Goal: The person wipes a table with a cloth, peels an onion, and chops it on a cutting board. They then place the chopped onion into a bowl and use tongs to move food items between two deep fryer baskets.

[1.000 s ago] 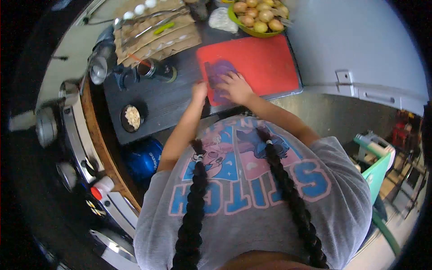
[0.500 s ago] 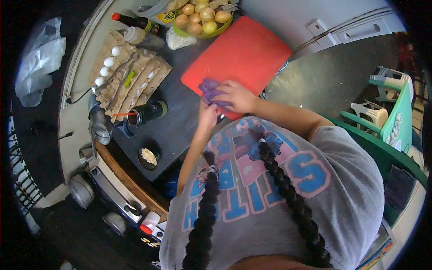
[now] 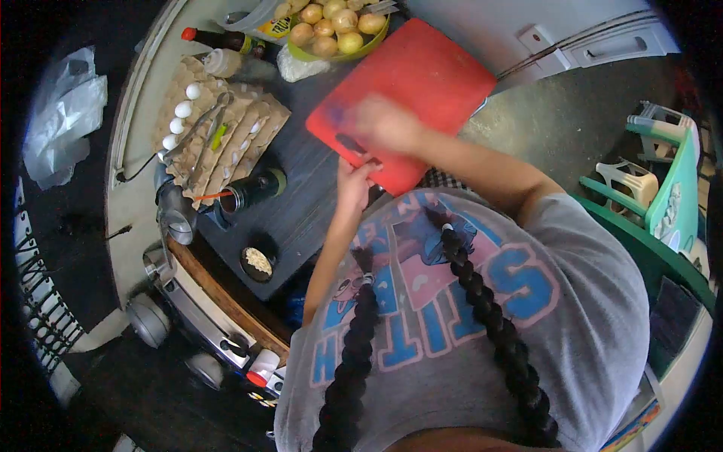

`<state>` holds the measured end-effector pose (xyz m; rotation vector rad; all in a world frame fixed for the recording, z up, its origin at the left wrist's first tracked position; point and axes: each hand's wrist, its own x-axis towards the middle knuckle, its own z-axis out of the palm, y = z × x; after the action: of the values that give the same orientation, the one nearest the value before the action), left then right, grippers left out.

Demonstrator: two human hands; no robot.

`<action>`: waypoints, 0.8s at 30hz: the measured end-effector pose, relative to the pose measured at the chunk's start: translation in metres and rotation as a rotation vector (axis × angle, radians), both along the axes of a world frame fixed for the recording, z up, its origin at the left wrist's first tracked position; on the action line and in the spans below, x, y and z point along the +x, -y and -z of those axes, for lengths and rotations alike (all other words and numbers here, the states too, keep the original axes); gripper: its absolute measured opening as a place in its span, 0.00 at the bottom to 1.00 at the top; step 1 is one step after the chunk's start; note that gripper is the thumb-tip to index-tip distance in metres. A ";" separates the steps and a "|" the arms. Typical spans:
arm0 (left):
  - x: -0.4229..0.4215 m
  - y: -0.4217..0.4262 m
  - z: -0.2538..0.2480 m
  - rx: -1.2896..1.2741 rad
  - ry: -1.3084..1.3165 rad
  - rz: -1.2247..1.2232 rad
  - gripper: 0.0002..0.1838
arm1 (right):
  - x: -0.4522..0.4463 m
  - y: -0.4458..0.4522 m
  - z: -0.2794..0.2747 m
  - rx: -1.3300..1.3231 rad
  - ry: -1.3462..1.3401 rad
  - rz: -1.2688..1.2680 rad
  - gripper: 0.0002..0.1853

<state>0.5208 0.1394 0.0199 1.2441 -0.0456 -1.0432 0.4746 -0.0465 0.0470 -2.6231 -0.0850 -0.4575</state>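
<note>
left hand (image 3: 352, 184) gripping near edge of red cutting board (image 3: 433, 79), board stretching off beyond it. right hand (image 3: 388, 124) over board, motion-blurred, can't tell from where i stand if open or closed. purple cloth (image 3: 336, 115), a blur just left of right hand. dark jar (image 3: 260, 187) left of left hand, onion bowl (image 3: 374, 48) beyond both hands.

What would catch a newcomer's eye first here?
Most likely the bright red board at the upper middle, with the person's left hand at its near edge and the right hand a blur over it. Next, the green bowl of onions near the top of the picture, then the white eggs lined up on brown egg trays at the left.
</note>
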 end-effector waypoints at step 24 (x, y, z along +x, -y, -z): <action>-0.015 -0.026 0.023 0.116 -0.045 -0.064 0.18 | -0.033 0.165 0.052 -0.416 0.091 0.991 0.14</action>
<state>0.5053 0.1658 -0.0031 1.3174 0.0899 -1.0295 0.4416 -0.2112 -0.0055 -2.8729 1.2514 -0.9520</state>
